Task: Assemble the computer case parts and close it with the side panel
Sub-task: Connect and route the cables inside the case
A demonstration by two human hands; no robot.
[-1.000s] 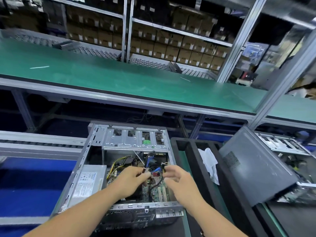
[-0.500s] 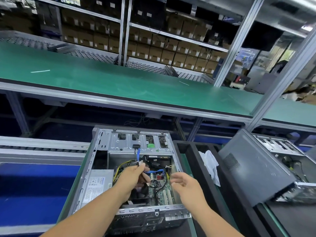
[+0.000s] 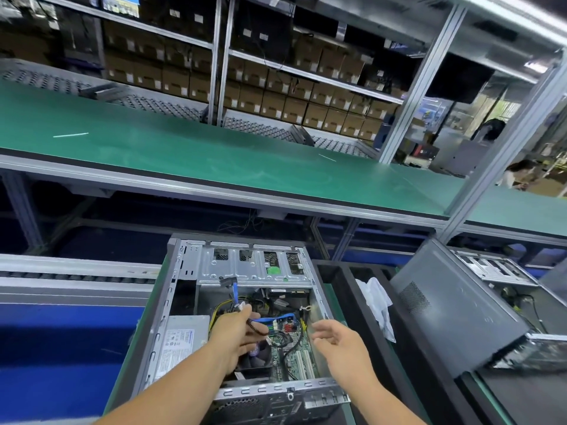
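Now the open computer case [image 3: 245, 317] lies on its side at the near edge of the bench, motherboard [image 3: 291, 354] exposed. Inside it, the left hand [image 3: 234, 332] pinches a blue cable [image 3: 235, 294] with black wires, while the right hand [image 3: 340, 338] hovers above, fingers relaxed and holding nothing. To the right, a grey side panel [image 3: 454, 311] leans against another case [image 3: 503, 277].
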